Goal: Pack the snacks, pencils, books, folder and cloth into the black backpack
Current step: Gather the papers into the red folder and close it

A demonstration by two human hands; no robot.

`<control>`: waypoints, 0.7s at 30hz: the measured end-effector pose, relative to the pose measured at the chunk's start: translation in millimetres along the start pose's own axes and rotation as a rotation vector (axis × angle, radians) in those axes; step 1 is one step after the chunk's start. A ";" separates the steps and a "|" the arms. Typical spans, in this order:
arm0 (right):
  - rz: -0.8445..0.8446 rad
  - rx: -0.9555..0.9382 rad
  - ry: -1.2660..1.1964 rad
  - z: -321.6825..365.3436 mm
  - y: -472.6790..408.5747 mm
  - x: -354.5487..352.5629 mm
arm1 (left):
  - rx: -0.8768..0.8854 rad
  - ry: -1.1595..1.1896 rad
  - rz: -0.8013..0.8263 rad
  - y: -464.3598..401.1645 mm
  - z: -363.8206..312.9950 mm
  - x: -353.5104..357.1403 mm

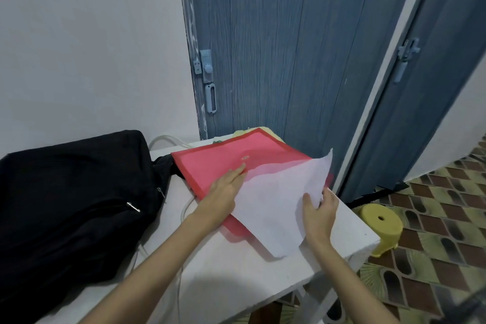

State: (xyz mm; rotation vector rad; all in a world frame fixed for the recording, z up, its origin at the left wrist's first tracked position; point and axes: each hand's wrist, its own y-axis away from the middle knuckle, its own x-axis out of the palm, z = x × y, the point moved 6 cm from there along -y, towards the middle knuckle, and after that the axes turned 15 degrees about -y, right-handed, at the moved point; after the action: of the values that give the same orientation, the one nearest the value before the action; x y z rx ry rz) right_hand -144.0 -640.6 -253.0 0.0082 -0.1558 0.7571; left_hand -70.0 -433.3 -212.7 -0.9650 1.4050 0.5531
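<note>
Pressing red folder [226,163] with flat left hand [223,188], right hand [319,212] pinching paper [278,208]

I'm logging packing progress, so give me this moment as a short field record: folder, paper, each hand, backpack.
folder: red folder flat on white table, not yet packed
paper: white sheet partly inside folder
left hand: fingers straight, pressing on folder
right hand: pinching sheet's edge
backpack: black backpack lying on table's left side
</note>
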 end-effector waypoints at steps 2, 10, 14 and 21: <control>0.030 0.044 -0.001 -2.2 5.3 2.0 | -0.004 -0.026 0.019 0.9 -2.7 1.0; 0.076 0.669 -0.324 -43.6 -1.6 30.2 | 0.016 -0.078 0.065 5.8 -5.3 6.1; 0.146 0.643 -0.360 -37.8 0.0 59.2 | 0.032 -0.083 0.062 6.6 -9.4 5.1; 0.414 0.753 -0.197 -20.1 -5.4 58.0 | -0.003 -0.064 0.004 9.0 11.6 0.0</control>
State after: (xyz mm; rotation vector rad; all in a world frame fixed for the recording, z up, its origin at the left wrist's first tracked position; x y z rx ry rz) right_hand -96.0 -603.5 -264.3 0.7882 -0.0507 1.1922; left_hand -70.8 -418.9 -216.0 -0.9387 1.3499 0.5845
